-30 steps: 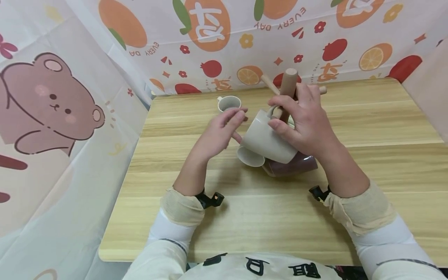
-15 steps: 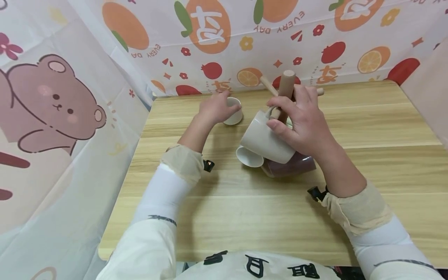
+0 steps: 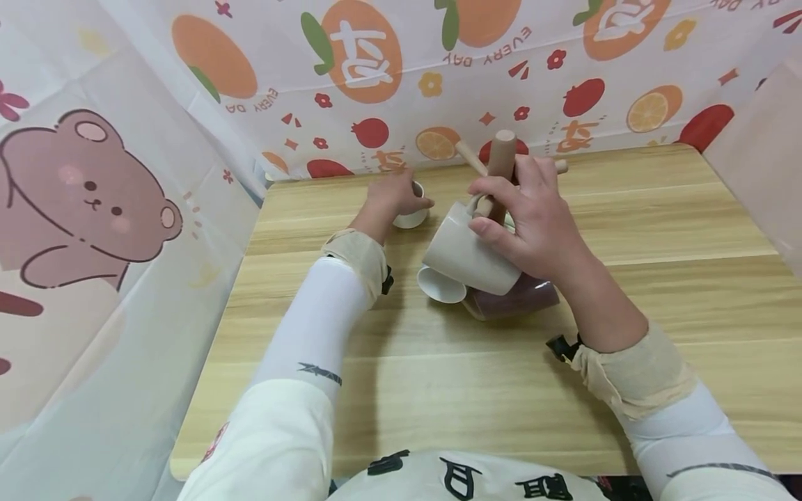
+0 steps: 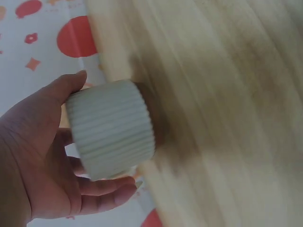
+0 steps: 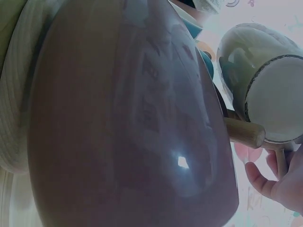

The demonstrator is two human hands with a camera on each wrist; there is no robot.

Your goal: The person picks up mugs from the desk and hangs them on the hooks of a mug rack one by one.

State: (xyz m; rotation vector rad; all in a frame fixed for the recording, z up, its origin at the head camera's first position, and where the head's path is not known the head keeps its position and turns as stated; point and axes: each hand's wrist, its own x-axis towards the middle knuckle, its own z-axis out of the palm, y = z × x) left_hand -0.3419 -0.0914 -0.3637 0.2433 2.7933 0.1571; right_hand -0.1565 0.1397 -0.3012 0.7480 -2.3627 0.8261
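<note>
A small ribbed white cup (image 3: pixel 410 218) stands near the table's back edge. My left hand (image 3: pixel 393 193) grips it; in the left wrist view the thumb lies at one end of the ribbed cup (image 4: pixel 111 130), with the fingers curled along its side. My right hand (image 3: pixel 532 212) holds the wooden mug rack (image 3: pixel 502 156) around its post and a peg. A large off-white mug (image 3: pixel 470 254) hangs tilted there by its handle, close to my right thumb. Below are a purple mug (image 3: pixel 516 299) and a small white cup (image 3: pixel 441 285). The rack's lower part is hidden.
The wooden table (image 3: pixel 451 390) spreads around the rack on both sides. A fruit-print curtain (image 3: pixel 432 42) hangs behind its back edge, and a bear-print sheet (image 3: pixel 94 188) hangs at the left. More rack pegs (image 3: pixel 562 167) jut out beyond my right hand.
My left hand has moved back from beside the off-white mug to the small ribbed cup and has taken hold of it. The right hand stays on the rack.
</note>
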